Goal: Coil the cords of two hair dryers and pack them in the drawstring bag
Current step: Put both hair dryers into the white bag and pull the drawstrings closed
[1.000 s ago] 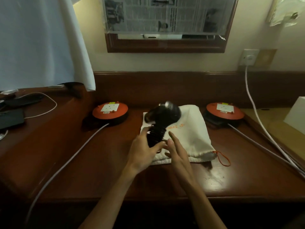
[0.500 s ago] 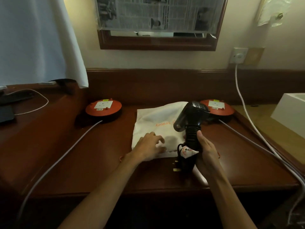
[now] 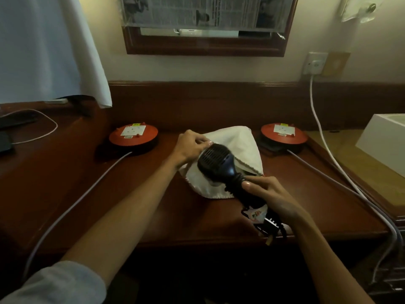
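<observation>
Head view: a hair dryer (image 3: 219, 163) held over a white drawstring bag (image 3: 238, 145) on a dark wooden desk (image 3: 153, 205).

The desk meets a cream wall under a framed mirror (image 3: 206, 25); two orange discs (image 3: 133, 135) sit toward its back edge, either side of the bag. The bag's mouth is partly hidden behind the dryer. The dryer's long axis runs from the front right toward the back left, grille end over the bag. The right hand (image 3: 269, 194) grips its handle, fingers wrapped around; the left hand (image 3: 192, 145) pinches the bag's cloth.
</observation>
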The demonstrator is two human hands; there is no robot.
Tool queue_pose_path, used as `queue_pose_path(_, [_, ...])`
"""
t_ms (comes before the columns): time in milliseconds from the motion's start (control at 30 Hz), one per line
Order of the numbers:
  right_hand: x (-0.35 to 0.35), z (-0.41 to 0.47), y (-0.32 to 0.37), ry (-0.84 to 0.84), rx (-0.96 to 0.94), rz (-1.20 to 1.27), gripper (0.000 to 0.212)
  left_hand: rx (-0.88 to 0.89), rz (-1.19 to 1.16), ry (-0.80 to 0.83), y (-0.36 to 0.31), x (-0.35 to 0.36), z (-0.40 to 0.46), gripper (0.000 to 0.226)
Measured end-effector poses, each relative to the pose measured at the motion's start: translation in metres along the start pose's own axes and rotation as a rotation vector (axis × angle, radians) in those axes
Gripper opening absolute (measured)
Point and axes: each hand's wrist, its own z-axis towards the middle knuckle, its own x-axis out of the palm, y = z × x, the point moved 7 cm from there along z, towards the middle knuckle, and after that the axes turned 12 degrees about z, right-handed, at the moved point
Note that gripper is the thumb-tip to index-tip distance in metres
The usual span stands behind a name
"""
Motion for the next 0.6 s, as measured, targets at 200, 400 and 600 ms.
queue_pose_path(200, [0.015,0.034,-0.004,-0.058,-0.031,-0.645,0.036,0.08,-0.053,-0.051,-0.02,-0.014,-0.007,0.016])
queue_pose_path(400, [0.033,0.05,-0.026,-0.115,0.119,-1.013,0.055,0.14,-0.048,-0.048,-0.026,-0.014,-0.017,0.019])
queue_pose_path(600, [0.021,0.03,-0.035,0.031,0.23,-0.876,0.086,0.208,-0.049,-0.167,-0.028,-0.033,-0.017,0.019])
